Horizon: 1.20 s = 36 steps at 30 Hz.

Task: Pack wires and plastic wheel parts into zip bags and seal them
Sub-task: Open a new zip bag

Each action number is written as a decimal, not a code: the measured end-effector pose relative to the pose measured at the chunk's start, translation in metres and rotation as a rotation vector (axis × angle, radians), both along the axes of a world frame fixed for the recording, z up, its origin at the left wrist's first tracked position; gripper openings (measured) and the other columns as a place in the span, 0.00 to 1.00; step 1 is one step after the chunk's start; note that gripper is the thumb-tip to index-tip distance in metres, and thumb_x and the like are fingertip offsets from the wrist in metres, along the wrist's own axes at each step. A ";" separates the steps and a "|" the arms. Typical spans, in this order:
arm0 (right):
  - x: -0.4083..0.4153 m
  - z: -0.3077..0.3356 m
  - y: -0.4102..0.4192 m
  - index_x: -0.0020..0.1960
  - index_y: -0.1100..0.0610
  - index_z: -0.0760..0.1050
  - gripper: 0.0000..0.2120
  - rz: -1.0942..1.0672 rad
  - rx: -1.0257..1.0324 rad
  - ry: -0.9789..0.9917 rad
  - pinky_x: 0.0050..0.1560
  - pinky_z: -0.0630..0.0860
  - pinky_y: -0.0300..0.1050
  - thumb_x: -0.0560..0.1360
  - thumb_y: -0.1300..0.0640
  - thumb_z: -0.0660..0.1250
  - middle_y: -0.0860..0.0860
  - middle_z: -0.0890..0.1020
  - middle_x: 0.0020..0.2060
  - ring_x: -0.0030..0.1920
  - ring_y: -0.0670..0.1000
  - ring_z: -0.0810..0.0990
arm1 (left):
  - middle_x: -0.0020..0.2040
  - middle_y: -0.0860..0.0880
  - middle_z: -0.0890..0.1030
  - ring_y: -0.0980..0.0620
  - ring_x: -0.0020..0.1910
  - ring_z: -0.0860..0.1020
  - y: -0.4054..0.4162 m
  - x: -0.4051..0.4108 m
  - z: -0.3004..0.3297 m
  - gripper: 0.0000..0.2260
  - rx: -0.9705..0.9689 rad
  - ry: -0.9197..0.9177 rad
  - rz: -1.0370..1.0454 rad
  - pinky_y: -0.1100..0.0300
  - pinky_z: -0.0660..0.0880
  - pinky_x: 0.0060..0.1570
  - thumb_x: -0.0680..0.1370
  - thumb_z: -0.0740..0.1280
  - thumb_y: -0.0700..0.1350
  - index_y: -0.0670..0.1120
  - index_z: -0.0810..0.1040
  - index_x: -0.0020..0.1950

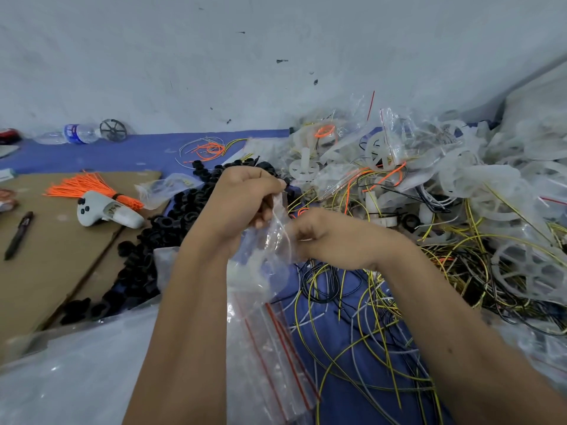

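Nearest me, below my hands, lies a stack of clear plastic zip bags with red seal strips (276, 348), resting on the blue cloth surface (346, 403). Above that stack, my left hand (245, 197) and my right hand (325, 234) both hold one clear thin plastic zip bag (273, 237) raised off the cloth; the left fingers are curled and pinch its upper edge, the right fingers are curled against its side, pinching the film. What the bag contains I cannot tell. Right of the stack, loose yellow, black and white wires (362, 326) are strewn over the cloth. Left of the stack, a heap of small black ring-shaped plastic parts (153, 240) runs along the edge of a brown cardboard sheet (52, 256). On that cardboard lie a white handheld controller (104, 211), a bundle of orange wires (82, 187) touching it, and a dark pen (18, 236). Beyond my hands, to the right, rises a pile of translucent white plastic wheel parts and filled clear bags (414, 161). Farthest left, against the pale wall (214, 56), lie a clear water bottle with a blue label (73, 133) and a black spoked wheel (113, 130) just beside it.
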State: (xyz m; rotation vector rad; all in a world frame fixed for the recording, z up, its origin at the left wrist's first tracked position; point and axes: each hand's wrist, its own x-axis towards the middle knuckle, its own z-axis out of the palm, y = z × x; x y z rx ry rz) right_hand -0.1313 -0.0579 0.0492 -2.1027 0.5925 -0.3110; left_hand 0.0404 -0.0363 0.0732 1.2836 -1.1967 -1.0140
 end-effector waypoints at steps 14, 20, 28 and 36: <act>-0.005 -0.014 -0.022 0.38 0.50 0.80 0.12 -0.504 -0.348 0.183 0.33 0.74 0.39 0.79 0.57 0.65 0.47 0.80 0.23 0.27 0.45 0.80 | 0.21 0.47 0.72 0.50 0.20 0.68 -0.012 -0.001 -0.033 0.14 0.135 -0.223 0.214 0.65 0.64 0.21 0.73 0.67 0.37 0.42 0.72 0.27; 0.019 -0.018 -0.055 0.47 0.53 0.84 0.08 -0.747 -0.552 0.155 0.46 0.78 0.47 0.78 0.56 0.66 0.54 0.85 0.41 0.45 0.57 0.82 | 0.20 0.49 0.73 0.53 0.17 0.68 -0.014 -0.006 -0.034 0.09 0.293 -0.303 0.093 0.67 0.63 0.20 0.74 0.66 0.36 0.41 0.73 0.33; 0.056 -0.036 -0.097 0.72 0.45 0.70 0.22 -0.332 -0.678 0.615 0.67 0.67 0.56 0.79 0.56 0.62 0.56 0.71 0.64 0.64 0.61 0.66 | 0.22 0.48 0.74 0.53 0.18 0.69 -0.016 -0.006 -0.036 0.11 0.328 -0.316 0.067 0.66 0.63 0.19 0.75 0.66 0.36 0.42 0.73 0.33; 0.057 -0.028 -0.092 0.59 0.48 0.81 0.14 -0.409 -0.660 0.512 0.57 0.74 0.53 0.77 0.60 0.64 0.54 0.78 0.54 0.59 0.57 0.72 | 0.21 0.49 0.74 0.53 0.18 0.69 -0.013 -0.006 -0.033 0.10 0.318 -0.319 0.048 0.66 0.64 0.20 0.76 0.66 0.37 0.41 0.73 0.34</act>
